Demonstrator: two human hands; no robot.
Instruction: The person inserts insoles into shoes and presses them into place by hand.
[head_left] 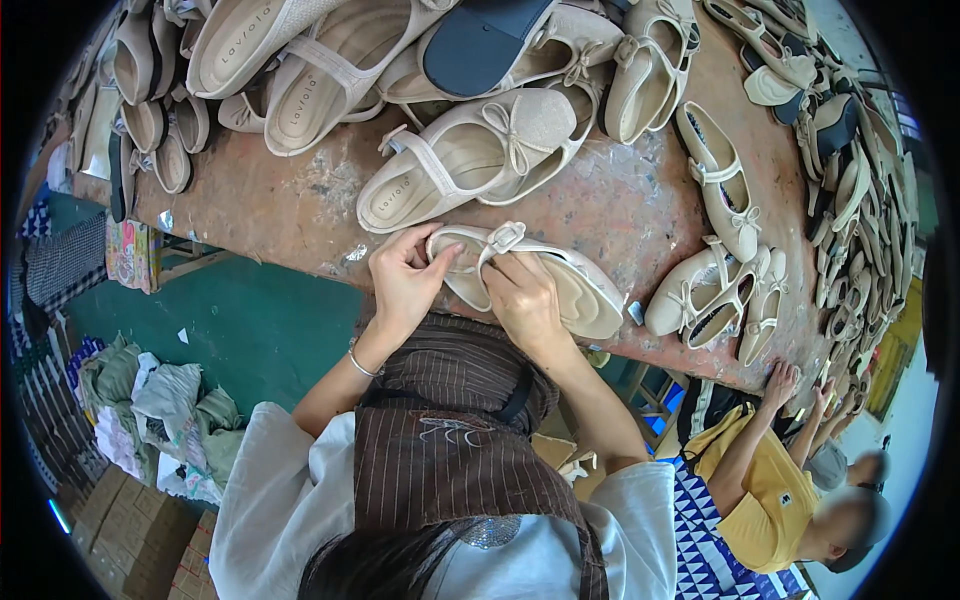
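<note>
A beige strapped shoe (590, 285) lies tilted at the near edge of the worktable, between my two hands. My left hand (405, 280) is closed at its heel end, thumb and forefinger pinching near the rim. My right hand (525, 298) has its fingers curled on the strap beside the small buckle (505, 237); the fingertips are partly hidden. Just beyond them sits a beige shoe with a bow (420, 190), its printed insole facing up.
Many beige shoes cover the worktable (290, 215), with a dark-soled one (480, 45) upturned at the back. A few dark-lined shoes (720, 180) lie to the right, near a long heap (860, 200). Co-workers, one in yellow (765, 490), work at the right. Cloth bundles (170, 410) and cartons (130, 530) stand lower left.
</note>
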